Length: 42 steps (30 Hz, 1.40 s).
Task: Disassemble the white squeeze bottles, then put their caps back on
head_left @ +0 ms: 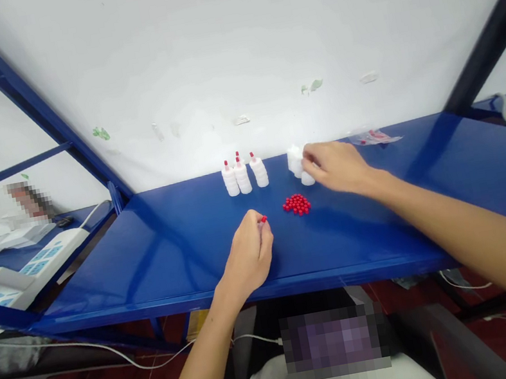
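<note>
- The left hand [249, 252] is curled closed in front of the bottle group, grasping a red-tipped piece [263, 219] (only the red end and a little pale material show between thumb and fingers).
- The right hand [337, 165] reaches in from the right, thumb and fingertips bent at the uncapped white bottles [296, 162]; whether it has gripped one I cannot tell (the fingers cover part of the group).
- The pile of red caps [297, 204] lies loose on the blue table [184, 241], between the two hands and nearer the person than the uncapped bottles.
- The red-tipped white bottles [242, 178] stand upright farther back, left of the uncapped ones: two side by side, another just to their right, and a fourth behind (mostly hidden, its red tip showing).
- The clear plastic bag [375, 136], with something red inside, lies near the back edge, beyond the right hand.
- At the far left, outside the blue frame [42, 106], sits a white power strip [44, 259] (its sockets blue-marked).
- A pale wall [228, 50] rises behind the table.
</note>
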Tool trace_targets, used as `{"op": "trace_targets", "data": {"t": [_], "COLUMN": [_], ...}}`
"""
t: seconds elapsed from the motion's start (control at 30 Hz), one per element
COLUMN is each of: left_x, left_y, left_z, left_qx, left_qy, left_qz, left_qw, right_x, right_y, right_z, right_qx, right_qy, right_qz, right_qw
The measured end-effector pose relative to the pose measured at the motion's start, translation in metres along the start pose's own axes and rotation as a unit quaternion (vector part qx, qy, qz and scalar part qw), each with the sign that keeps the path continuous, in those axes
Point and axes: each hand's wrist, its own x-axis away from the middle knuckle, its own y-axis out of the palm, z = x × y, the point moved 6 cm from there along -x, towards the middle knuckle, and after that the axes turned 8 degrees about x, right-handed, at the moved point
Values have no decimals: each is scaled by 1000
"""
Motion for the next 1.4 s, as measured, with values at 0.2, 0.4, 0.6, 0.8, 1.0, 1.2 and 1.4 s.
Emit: {"op": "trace_targets", "data": {"t": [0.2,0.4,0.6,0.8,1.0,1.2,1.4], "left_x": [-1,0,1,0,4,4,3], "left_y": [-1,4,6,8,6,3,7], "left_z": [6,6,3,-1,13,14,10], "left_qx": [-4,-30,-17,11,-34,-33,-33], "left_qy": [60,55,50,57,123,97,79], "left_qz": [16,-30,-33,-49,-55,-35,-58], "left_qw": [998,998,998,997,990,994,995], "right_x": [-7,-8,4,47,44,15,8], "right_y": [7,23,0,0,-2,14,32], "right_z": [30,30,-10,-104,-99,-40,-4], "right_qx": [52,50,-9,-115,-201,-66,42], "right_qy": [78,72,-48,-342,-319,-197,-121], "right_qz": [-39,-68,-10,-88,-110,-122,-210], "right_qw": [995,994,999,928,920,970,969]}}
